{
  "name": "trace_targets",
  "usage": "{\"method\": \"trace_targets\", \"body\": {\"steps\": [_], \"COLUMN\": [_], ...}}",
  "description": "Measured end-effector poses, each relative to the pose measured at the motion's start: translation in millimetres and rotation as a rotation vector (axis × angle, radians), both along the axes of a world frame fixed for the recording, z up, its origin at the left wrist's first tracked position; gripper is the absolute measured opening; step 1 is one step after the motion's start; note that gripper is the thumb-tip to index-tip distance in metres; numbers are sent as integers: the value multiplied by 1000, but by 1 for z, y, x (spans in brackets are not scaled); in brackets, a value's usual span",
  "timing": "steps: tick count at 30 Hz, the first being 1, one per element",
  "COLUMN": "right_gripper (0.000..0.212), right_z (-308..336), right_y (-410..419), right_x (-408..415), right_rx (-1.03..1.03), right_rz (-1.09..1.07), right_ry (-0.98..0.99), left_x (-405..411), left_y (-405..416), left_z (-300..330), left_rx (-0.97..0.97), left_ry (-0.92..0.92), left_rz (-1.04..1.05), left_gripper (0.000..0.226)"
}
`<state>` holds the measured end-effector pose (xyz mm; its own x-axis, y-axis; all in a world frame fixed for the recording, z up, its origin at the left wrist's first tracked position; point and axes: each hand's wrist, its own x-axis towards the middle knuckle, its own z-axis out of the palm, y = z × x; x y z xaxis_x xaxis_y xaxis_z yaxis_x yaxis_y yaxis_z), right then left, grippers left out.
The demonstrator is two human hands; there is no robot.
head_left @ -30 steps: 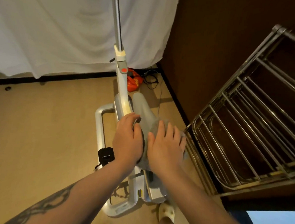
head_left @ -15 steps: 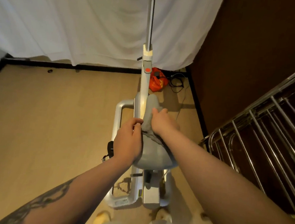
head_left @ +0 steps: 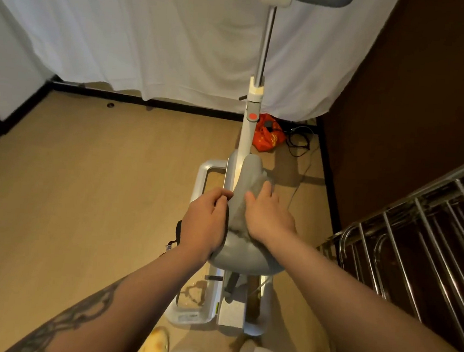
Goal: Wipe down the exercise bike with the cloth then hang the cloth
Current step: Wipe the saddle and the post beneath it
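Steadying the seat (head_left: pixel 242 256) with a curled left hand (head_left: pixel 203 226), the flat right hand (head_left: pixel 268 216) presses the cloth (head_left: pixel 239 221) down to wipe.

No text, brand or number can be read; the pale label on the exercise bike (head_left: pixel 250 155) base below the hands is too blurred.

**Bike and cloth, seen from above**

My exercise bike (head_left: pixel 252 138) stands upright on the floor, white post rising to grey handlebars, grey saddle nearest me, its base by the floor's right edge. The grey cloth (head_left: pixel 240 218) lies draped over the saddle's right side, crumpled and somewhat blurred.
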<state>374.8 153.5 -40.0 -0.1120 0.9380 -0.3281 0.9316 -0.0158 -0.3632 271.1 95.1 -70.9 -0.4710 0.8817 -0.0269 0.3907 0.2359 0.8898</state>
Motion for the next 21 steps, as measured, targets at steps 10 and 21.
{"method": "trace_targets", "body": {"steps": [10, 21], "right_gripper": [61, 55], "right_z": [4, -3], "right_y": [-33, -44], "right_x": [10, -8], "right_rx": [72, 216], "right_rz": [146, 220], "right_ry": [-99, -166], "left_x": [4, -14], "left_y": [-7, -14], "left_z": [2, 12], "left_rx": [-50, -62], "left_ry": [-153, -325], "left_rz": [95, -127], "left_gripper": [31, 34]}}
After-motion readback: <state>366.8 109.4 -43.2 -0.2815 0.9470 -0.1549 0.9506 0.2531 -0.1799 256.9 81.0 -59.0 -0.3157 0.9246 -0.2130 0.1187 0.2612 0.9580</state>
